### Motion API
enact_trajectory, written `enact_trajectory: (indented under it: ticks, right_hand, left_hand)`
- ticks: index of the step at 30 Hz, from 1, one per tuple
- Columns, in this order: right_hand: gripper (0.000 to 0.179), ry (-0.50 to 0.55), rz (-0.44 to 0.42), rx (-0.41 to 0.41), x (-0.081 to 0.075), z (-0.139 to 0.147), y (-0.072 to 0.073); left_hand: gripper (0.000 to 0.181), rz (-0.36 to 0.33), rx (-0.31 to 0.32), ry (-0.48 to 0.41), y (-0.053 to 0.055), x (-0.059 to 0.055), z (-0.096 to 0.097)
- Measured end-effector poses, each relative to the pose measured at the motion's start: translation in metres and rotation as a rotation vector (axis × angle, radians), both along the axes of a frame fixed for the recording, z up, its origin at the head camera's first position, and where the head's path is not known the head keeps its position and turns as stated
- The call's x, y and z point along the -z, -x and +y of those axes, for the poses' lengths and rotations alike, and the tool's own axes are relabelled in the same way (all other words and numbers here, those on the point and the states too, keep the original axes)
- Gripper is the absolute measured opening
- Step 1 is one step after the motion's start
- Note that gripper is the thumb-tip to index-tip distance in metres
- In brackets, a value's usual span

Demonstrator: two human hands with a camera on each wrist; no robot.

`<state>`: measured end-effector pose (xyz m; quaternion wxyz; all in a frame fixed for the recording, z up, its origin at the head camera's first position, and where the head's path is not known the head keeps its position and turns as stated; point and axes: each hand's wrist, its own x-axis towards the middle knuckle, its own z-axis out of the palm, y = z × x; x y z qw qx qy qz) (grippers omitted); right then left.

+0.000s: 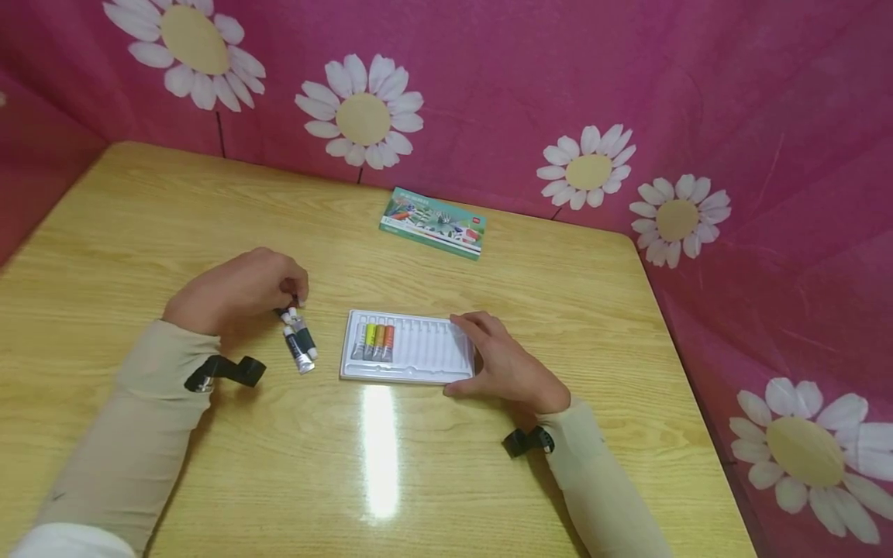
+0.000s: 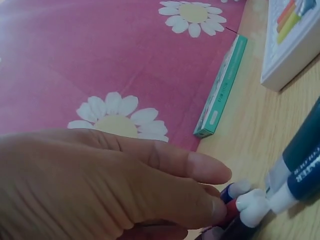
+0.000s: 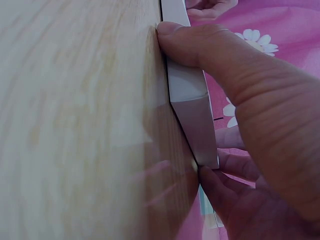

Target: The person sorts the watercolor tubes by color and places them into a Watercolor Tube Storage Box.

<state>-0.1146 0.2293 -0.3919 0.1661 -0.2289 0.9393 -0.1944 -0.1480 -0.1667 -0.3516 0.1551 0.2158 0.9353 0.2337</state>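
Observation:
At the left, my left hand (image 1: 244,291) bends over a small heap of paint tubes, and its thumb and fingers pinch a red paint tube (image 2: 231,212) among dark ones. Just in front of it lie a silver-ended dark tube (image 1: 298,350) and a dark green tube (image 1: 305,338) with white caps. My right hand (image 1: 505,360) grips the right end of a white plastic tray (image 1: 436,353), thumb on the near side and fingers at the far side. In the tray's left slots sit several tubes, among them a yellow tube (image 1: 370,338) and an orange-red tube (image 1: 388,339).
A green printed box (image 1: 432,223) lies at the back of the wooden table (image 1: 279,465). Behind the table hangs a pink cloth (image 1: 488,93) with white daisies. A bright light reflection (image 1: 380,449) falls on the tabletop in front of the tray.

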Motion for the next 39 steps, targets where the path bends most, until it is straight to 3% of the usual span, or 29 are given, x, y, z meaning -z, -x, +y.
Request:
enact_trajectory:
  ticks: [24,29,34,39]
  right_hand:
    - [0.110,0.011,-0.016,0.006,0.0019,0.0005,-0.0001]
    - [0.110,0.013,-0.012,0.011,0.0019,0.0008,-0.0005]
    - [0.110,0.012,-0.004,0.007,0.0018,0.0010,-0.0007]
    - [0.110,0.010,0.006,0.002,0.0013,0.0014,-0.0007]
  left_hand:
    - [0.017,-0.023,-0.018,0.018,0.0035,0.0103,0.0054]
    - [0.017,-0.017,-0.021,0.020,0.0034,0.0095,0.0072]
    - [0.014,0.032,0.028,0.034,0.0034,0.0082,0.0081]
    - [0.017,0.007,0.013,-0.001,0.0024,0.0070,0.0085]
